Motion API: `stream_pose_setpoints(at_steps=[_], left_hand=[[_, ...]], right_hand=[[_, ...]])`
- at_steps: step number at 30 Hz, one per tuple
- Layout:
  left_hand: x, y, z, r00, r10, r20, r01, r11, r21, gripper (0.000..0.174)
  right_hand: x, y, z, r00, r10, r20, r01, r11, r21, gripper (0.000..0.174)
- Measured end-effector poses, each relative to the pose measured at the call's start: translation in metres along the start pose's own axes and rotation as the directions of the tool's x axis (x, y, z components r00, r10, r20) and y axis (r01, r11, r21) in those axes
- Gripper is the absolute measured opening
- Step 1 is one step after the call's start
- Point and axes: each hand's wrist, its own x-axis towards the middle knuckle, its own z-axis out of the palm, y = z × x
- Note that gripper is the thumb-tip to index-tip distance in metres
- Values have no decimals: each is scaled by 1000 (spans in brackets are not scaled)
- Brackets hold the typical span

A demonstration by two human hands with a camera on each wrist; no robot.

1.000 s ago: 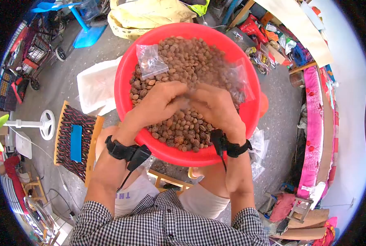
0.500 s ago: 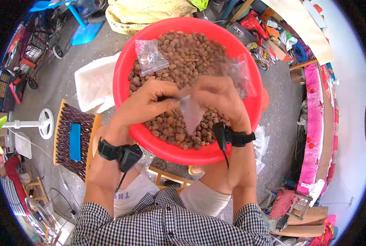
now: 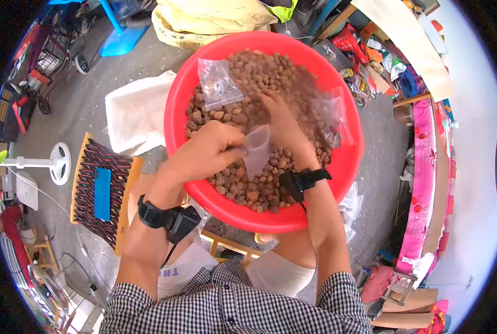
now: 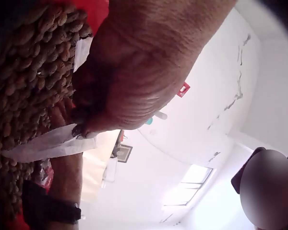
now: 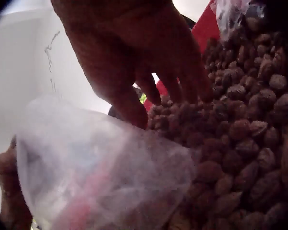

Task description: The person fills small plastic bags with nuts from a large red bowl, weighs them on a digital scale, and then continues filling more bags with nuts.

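Observation:
A red basin point(image 3: 176, 106) holds a heap of brown nuts or pits point(image 3: 252, 196). Over it, my left hand point(image 3: 206, 146) pinches the edge of a small clear plastic bag point(image 3: 256, 153), which hangs with its mouth spread. In the left wrist view the same bag point(image 4: 48, 146) extends from the fingertips of my left hand point(image 4: 139, 72). My right hand point(image 3: 284, 125) is just beyond the bag, over the heap. The right wrist view shows my right hand point(image 5: 144, 57) with fingers extended down at the nuts, beside the bag point(image 5: 105, 167); whether they touch the nuts is unclear.
Two other clear bags lie on the nuts, one at the left point(image 3: 219, 83) and one at the right point(image 3: 334, 114). A white tray point(image 3: 137, 114) and a slatted stool point(image 3: 102, 195) stand left of the basin. Piled goods line the right wall.
The right hand has let go of the bag and moved forward over the nuts, its fingers straightening. The left hand still holds the bag, whose mouth is now spread.

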Motion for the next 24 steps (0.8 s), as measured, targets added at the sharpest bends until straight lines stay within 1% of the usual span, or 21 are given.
stream_pose_setpoints(at_steps=[2,5,8,11,14,17,18,20,21,22,23,24], left_hand=[[0,-2,1,999,27,-44,-24,997,76,13],[-1,-8,4,988,86,-125,-51,965,256,15],[-1,-8,8,980,67,-189,6,933,361,16],[2,-4,8,978,53,-202,25,930,368,16],[4,-6,11,975,49,-215,35,929,369,15],[5,-8,11,983,52,-177,21,923,384,16],[5,-7,12,984,58,-166,11,921,390,16],[5,-4,12,987,69,-146,-5,916,401,17],[6,-4,13,986,89,-144,-23,913,407,17],[6,-3,13,984,110,-142,-42,909,414,17],[7,-3,14,981,131,-140,-61,905,421,16],[9,-4,14,983,126,-137,-59,908,416,16]], right_hand=[[2,-7,1,1000,23,6,-22,999,-42,65],[1,-11,-3,999,23,-22,-24,999,-36,60],[0,-2,7,999,46,-3,-45,998,35,55],[-2,-12,5,997,79,28,-80,996,47,49],[-1,7,12,996,-60,-69,72,978,196,35],[-1,2,-4,988,157,16,-156,958,243,28],[-2,1,-10,974,228,-7,-213,921,327,26],[-2,-4,-24,929,368,-32,-306,816,489,22],[-5,-18,-38,886,462,40,-378,671,638,23],[-7,-14,-39,867,493,69,-350,505,789,23],[-9,-8,-38,850,517,105,-302,315,900,23],[-11,1,-37,835,532,145,-237,110,965,24]])
